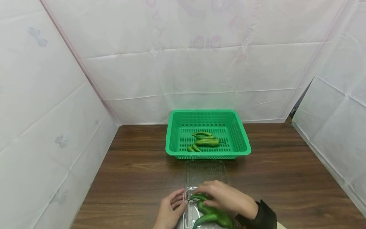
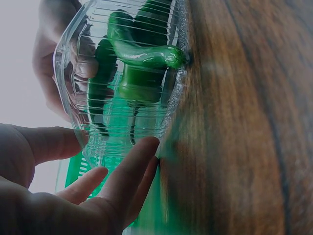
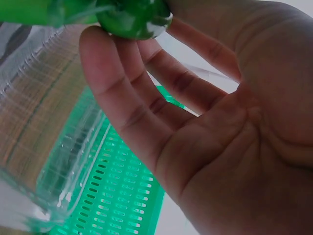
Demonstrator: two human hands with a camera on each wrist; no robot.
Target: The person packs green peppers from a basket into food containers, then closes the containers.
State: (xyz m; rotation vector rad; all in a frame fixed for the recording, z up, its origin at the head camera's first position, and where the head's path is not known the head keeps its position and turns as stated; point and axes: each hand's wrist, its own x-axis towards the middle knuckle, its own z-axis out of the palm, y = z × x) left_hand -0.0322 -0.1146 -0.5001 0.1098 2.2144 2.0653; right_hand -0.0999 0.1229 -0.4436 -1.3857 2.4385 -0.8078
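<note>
On the brown table, a green basket with a few peppers sits at the far edge, leaving bare wood on both sides. The clear plastic container lies at the near edge, its lid open toward the basket. The right hand arches over it, fingers lightly curled on a green pepper inside, while the left hand rests straight, spread fingers against the container's left wall.

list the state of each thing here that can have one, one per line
clear plastic clamshell box: lid open, lying flat toward the basket, green peppers inside
green plastic mesh basket: upright, holds several green peppers
left hand: fingers straight, touching the box side
right hand: fingertips on a green pepper in the box
</note>
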